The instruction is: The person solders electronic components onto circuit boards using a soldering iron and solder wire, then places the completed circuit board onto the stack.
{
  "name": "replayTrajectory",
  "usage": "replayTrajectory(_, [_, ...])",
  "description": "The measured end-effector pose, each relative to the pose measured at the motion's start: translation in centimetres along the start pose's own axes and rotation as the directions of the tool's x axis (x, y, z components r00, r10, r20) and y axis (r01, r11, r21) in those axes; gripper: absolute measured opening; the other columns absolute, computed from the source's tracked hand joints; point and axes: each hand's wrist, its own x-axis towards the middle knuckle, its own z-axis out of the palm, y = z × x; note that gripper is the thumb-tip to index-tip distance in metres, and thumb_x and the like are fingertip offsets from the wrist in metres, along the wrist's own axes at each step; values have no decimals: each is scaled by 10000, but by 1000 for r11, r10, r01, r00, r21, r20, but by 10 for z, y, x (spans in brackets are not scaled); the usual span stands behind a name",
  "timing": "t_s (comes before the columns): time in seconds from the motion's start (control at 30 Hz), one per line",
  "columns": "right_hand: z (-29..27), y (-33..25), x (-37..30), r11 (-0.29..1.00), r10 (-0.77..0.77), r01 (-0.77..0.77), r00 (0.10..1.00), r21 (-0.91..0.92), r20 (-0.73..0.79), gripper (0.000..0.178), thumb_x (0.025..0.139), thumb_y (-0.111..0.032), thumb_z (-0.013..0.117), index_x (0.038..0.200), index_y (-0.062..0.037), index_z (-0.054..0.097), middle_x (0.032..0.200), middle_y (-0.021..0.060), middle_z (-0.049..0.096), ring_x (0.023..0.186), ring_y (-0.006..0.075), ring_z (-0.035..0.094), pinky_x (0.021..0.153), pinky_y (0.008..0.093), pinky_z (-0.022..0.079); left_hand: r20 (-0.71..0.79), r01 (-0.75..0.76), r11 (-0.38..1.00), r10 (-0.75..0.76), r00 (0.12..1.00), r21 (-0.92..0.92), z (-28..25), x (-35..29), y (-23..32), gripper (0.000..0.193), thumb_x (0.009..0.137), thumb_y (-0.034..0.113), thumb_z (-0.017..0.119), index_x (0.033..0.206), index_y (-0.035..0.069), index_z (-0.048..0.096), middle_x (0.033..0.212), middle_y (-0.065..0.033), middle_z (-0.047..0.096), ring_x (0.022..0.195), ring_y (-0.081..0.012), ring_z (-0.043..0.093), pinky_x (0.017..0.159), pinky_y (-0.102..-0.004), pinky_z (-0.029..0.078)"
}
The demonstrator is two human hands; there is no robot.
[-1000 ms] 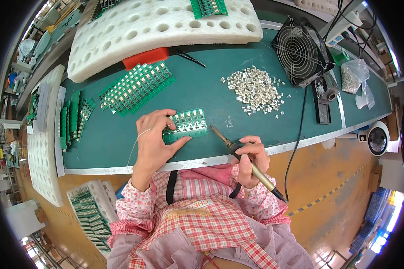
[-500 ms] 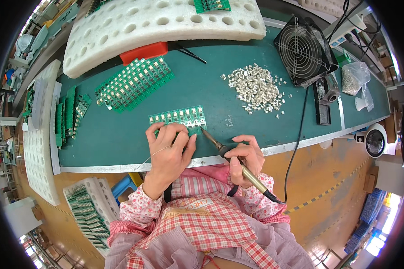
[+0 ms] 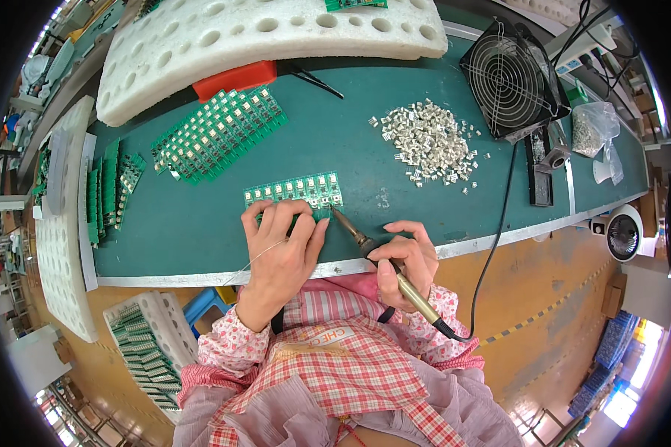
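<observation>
A green circuit board panel with a row of pale square parts lies flat near the front of the table. My left hand rests with curled fingers over its near left edge. A thin silvery wire, apparently solder wire, runs back from between those fingers; its front end is hidden. In my right hand is a soldering iron, gripped like a pen. Its tip meets the near edge of the panel toward the right end.
Loose small silvery connectors form a pile at the right. Behind it stands a black fan, and a cord trails from the iron. More circuit boards lie at the left, before a red bin and white foam.
The iron's tip has shifted slightly left along the panel, my right hand moving with it. My left hand stays almost where it was, still on the panel.
</observation>
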Motion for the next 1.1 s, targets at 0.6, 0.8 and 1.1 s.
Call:
replayTrajectory(0.6, [3,1,-11,990,61,-33,978,140,-201,89,800,-86,598,790,-15,651,540,21,552,465,162,496,791,453,546,-38,80,992,-84,996,-93,-7,-10,-6,151,786,25,710,768,70,567,920,-45,613,825,-222,542,838,-389,357])
replayTrajectory(0.8, [8,-5,-2,995,36,-22,990,100,-135,65,778,-73,611,792,-25,652,603,45,605,486,179,525,790,451,547,-45,69,997,-71,996,-40,-5,-10,-5,143,789,34,717,785,73,580,932,-45,609,826,-224,537,837,-386,351])
replayTrajectory(1.1, [12,-4,3,999,-10,13,996,36,-87,56,765,-45,621,811,-33,650,641,60,646,514,191,574,796,435,549,-14,51,999,-51,999,-12,-4,-9,-4,153,793,69,730,833,77,582,974,-49,578,842,-246,532,846,-406,358])
